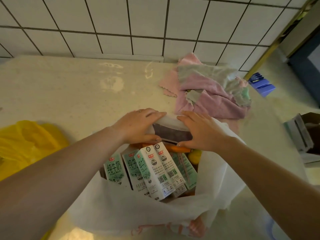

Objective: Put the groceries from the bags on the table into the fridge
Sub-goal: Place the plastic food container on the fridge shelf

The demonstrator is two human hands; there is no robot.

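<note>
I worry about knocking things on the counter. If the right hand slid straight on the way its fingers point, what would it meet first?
Probably the left hand: the right hand points left across the container both hold.

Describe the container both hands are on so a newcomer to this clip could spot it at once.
Start at the white bag open on the pale counter. At its far edge, beyond the upright milk cartons and the carrot, sits a clear lidded container with dark contents, the left hand and right hand gripping its ends. Unlike the printed cartons, it is see-through.
</note>
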